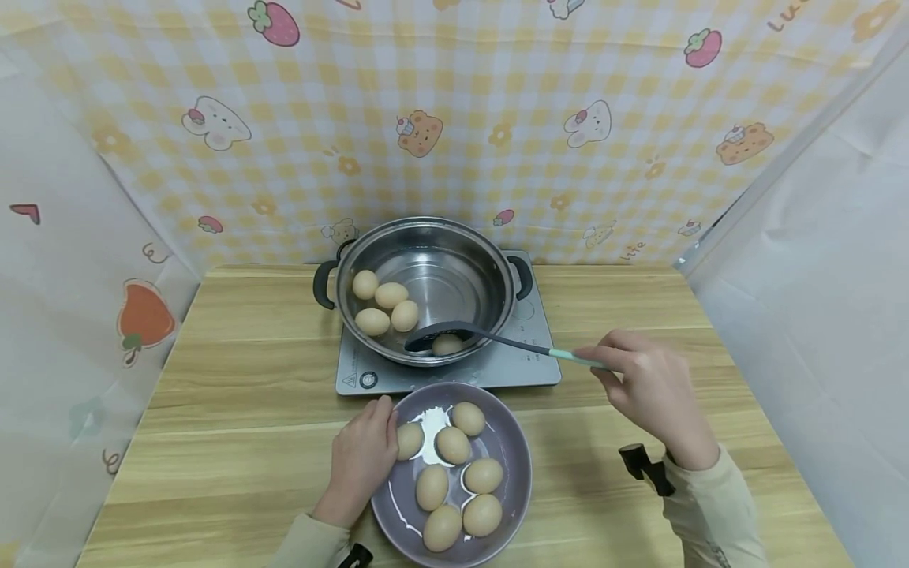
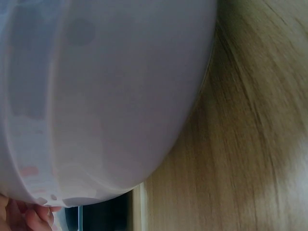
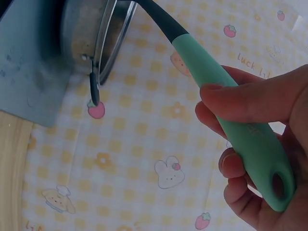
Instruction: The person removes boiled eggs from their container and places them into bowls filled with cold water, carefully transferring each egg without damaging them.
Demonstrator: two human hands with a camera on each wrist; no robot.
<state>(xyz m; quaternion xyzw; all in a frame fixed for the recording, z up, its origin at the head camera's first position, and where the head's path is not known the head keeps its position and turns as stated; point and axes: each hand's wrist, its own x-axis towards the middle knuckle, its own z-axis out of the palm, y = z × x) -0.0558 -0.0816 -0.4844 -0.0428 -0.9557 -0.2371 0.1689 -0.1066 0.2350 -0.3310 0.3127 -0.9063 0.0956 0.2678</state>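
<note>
My right hand (image 1: pixel 649 386) holds the mint-green handle (image 3: pixel 216 86) of a slotted spoon (image 1: pixel 521 345), thumb on top and fingers beneath. The dark spoon head reaches down inside the near side of a steel pot (image 1: pixel 461 237). One egg (image 1: pixel 447 344) lies against the spoon head; whether it rests in it I cannot tell. Several other brown eggs (image 1: pixel 391 296) sit at the pot's left. With my left hand (image 1: pixel 364 457) I grip the left rim of a purple bowl (image 1: pixel 521 473), which has several eggs (image 1: pixel 453 446) and some liquid in it. The left wrist view shows the bowl's outer wall (image 2: pixel 120 96).
The pot stands on a grey induction cooker (image 1: pixel 355 379), its black handles (image 1: pixel 324 284) sticking out left and right. Under everything is a wooden table (image 1: pixel 234 410). A checked cloth (image 1: pixel 454 173) hangs behind, and white sheets (image 1: pixel 817 276) flank both sides.
</note>
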